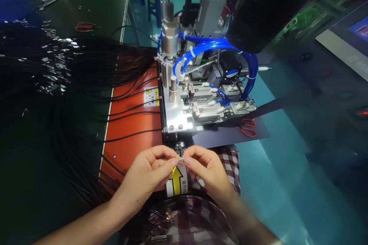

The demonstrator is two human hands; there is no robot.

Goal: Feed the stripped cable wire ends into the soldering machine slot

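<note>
From where I stood, left hand (156,166) and right hand (206,165) both pinched coloured wires (180,160) near the yellow arrow (177,181). Wires already exposed, handling looked unfinished; many black cables (126,57) lay across the orange cover (135,153).

Directly ahead of the left hand (152,166) and right hand (207,166), the metal fixture (174,111) stands in the way, blue tubes (211,45) arching over it. Black cables (92,65) cross the red panel (138,123), with bare strips between. Open room lies right of the right hand, above the floor (258,176). The dark column (253,15) seems to block the upper right; blur obscures its reach.
</note>
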